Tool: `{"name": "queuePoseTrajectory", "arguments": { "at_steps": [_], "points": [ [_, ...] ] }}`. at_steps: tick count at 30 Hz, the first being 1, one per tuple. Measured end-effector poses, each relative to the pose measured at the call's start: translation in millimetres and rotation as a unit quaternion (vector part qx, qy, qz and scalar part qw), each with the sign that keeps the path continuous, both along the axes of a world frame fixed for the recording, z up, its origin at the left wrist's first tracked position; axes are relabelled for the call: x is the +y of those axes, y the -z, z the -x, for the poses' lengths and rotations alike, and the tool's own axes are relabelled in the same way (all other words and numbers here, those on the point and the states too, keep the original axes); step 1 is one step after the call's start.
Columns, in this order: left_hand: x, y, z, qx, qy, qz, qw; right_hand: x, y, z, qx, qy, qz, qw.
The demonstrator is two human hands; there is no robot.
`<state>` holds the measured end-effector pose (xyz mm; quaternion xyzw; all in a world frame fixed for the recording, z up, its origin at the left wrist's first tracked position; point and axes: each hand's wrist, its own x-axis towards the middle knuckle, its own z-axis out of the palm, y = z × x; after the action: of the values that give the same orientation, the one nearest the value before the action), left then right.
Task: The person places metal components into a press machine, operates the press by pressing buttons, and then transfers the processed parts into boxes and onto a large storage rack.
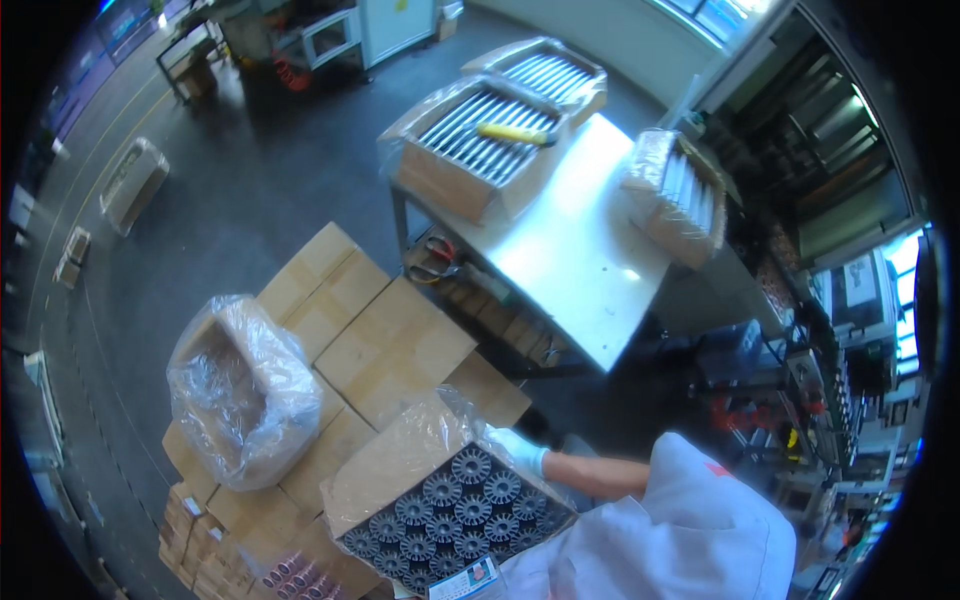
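Note:
A cardboard box [395, 462] with a clear plastic liner stands at the lower middle. Rows of dark, toothed round metal parts [442, 488] fill its face toward me. My right hand [516, 452], in a white glove, grips the far right edge of this box, its fingertips partly hidden by plastic. The right forearm reaches in from a pale sleeve [680, 530]. A printed card [465, 581] lies at the box's near edge. My left hand is out of view.
Flat cardboard cartons [395, 335] lie beneath and beyond the box. To the left sits a plastic-lined box [245, 395]. Small pinkish parts [300, 577] are at the lower left. A metal-topped table [570, 265] carries boxes of metal rods [470, 135], a yellow tool [515, 133] and another wrapped box [672, 200].

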<state>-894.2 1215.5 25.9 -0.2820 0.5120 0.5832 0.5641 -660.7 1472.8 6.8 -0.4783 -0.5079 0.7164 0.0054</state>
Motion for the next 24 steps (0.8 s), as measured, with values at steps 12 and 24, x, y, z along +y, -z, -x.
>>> {"name": "queuePoseTrajectory", "arguments": {
  "at_steps": [12,24],
  "points": [
    [13.9,41.8,-3.3,-0.045,0.068,-0.133,0.988,33.1,-95.7,4.0,0.054,0.174,-0.026,0.983],
    [65.6,131.7,-3.8,-0.098,0.071,-0.261,0.958,64.9,3.6,-12.3,0.096,0.166,-0.192,0.962]
  ]
}}
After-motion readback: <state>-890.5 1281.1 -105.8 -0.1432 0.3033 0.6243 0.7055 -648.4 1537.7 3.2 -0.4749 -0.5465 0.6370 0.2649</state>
